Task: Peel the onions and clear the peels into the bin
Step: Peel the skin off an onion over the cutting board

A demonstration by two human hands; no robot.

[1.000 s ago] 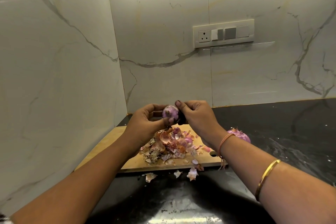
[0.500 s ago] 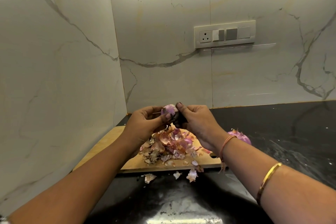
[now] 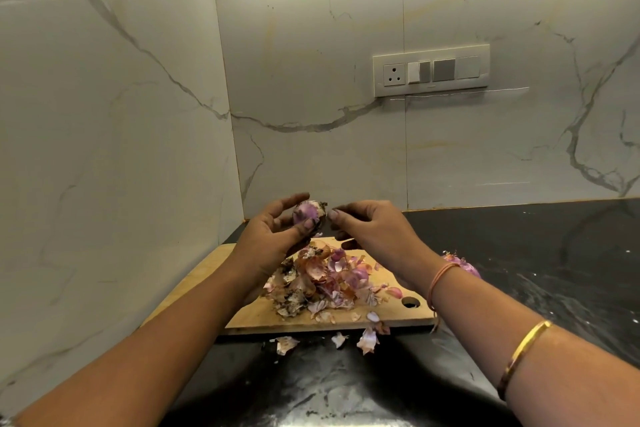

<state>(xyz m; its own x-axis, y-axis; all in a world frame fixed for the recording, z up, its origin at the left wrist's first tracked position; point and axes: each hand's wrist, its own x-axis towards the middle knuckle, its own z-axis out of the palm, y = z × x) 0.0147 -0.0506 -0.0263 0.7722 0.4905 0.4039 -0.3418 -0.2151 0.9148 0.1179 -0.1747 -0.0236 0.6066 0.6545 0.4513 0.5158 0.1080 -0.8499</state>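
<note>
My left hand (image 3: pixel 273 236) holds a small purple onion (image 3: pixel 306 213) up above the wooden cutting board (image 3: pixel 249 317), its rooty end pointing right. Just right of the onion, my right hand (image 3: pixel 370 229) hovers with thumb and fingertips pinched close together; a small gap separates it from the onion, and I cannot tell whether a scrap of skin is between the fingers. A heap of pink and brown onion peels (image 3: pixel 325 281) lies on the board under both hands. Another onion (image 3: pixel 467 265) rests on the counter, mostly hidden behind my right wrist.
A few loose peels (image 3: pixel 367 340) lie on the black counter (image 3: pixel 554 270) in front of the board. Marble walls close the corner to the left and behind. A switch panel (image 3: pixel 431 70) is on the back wall. No bin is in view.
My right hand has drawn away from the onion to the right, opening a small gap. My left hand has turned the onion so more of it shows.
</note>
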